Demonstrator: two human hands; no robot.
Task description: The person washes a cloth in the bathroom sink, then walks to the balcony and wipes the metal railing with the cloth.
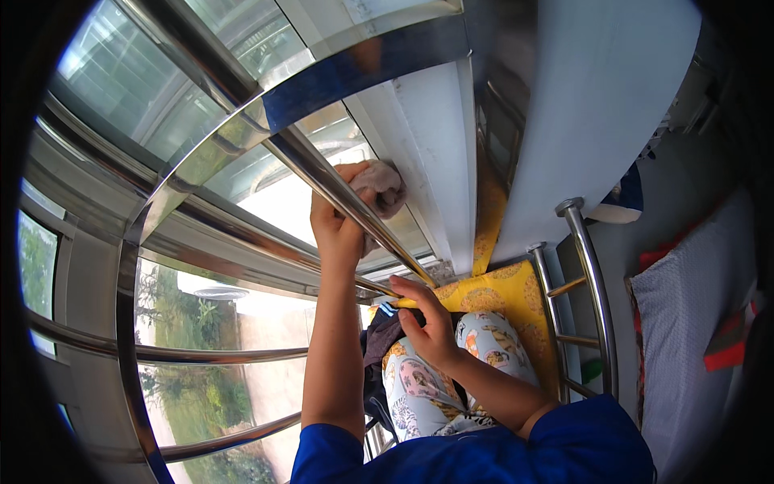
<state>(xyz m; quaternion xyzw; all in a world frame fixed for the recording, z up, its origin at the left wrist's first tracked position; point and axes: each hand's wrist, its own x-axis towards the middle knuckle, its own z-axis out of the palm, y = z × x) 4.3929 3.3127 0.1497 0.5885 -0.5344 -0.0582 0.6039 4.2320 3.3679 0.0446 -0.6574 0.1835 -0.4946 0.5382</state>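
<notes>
My left hand reaches through the stainless steel window railing. It grips a bunched, pale greyish cloth beside the window frame. One shiny steel bar crosses in front of that hand and hides part of its fingers. The cloth lies close to the window glass; contact is hard to judge. My right hand hovers above my knees with its fingers apart and nothing in it. Under it are patterned trousers and a dark bundled fabric.
Curved steel rails surround my left side. A yellow patterned cushion lies ahead, with a metal ladder-like rail to its right. A white wall panel stands at upper right. Beyond the rail is a bed-like surface with pale bedding.
</notes>
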